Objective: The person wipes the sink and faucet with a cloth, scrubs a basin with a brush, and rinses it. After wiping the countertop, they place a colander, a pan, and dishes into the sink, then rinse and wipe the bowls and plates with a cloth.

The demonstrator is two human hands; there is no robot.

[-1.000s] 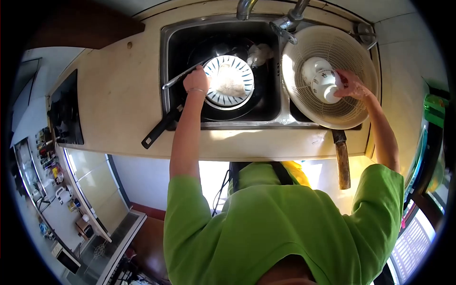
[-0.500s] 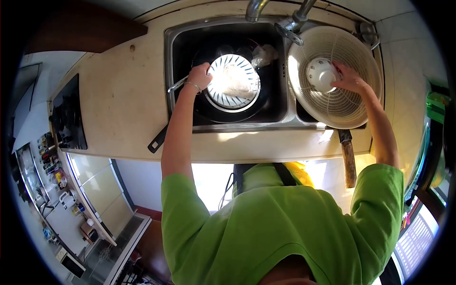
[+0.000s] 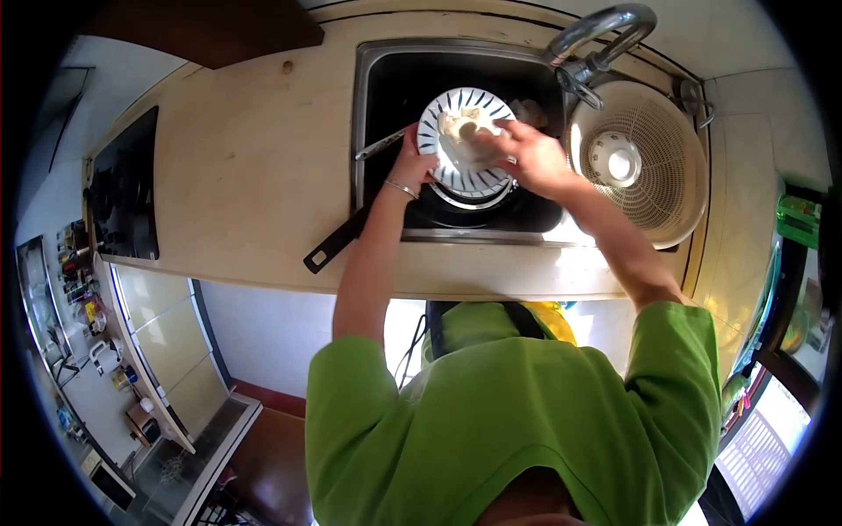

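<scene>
My left hand point(image 3: 412, 165) grips a round white plate point(image 3: 482, 182) with dark stripes by its left rim, fingers closed around the edge. The plate is tilted over the sink, above another dish point(image 3: 474, 204). A crumpled whitish cloth-like piece point(image 3: 463, 124) lies on the plate. My right hand point(image 3: 535, 158) is over the plate's right side, slightly blurred, its fingers stretched apart right at the whitish piece. In the colander point(image 3: 653, 206) to the right sits a small white bowl point(image 3: 616, 160), upside down.
The steel sink point(image 3: 373, 70) holds a dark pan whose black handle point(image 3: 338, 241) sticks out over the front left edge. A clear plastic bag point(image 3: 529, 112) lies behind my right hand. The faucet point(image 3: 614, 35) arches at the back right. A stove point(image 3: 132, 188) is at far left.
My right hand has left the small bowl in the colander and come left over the plate. My left hand has lifted and tilted the plate. The camera view has shifted.
</scene>
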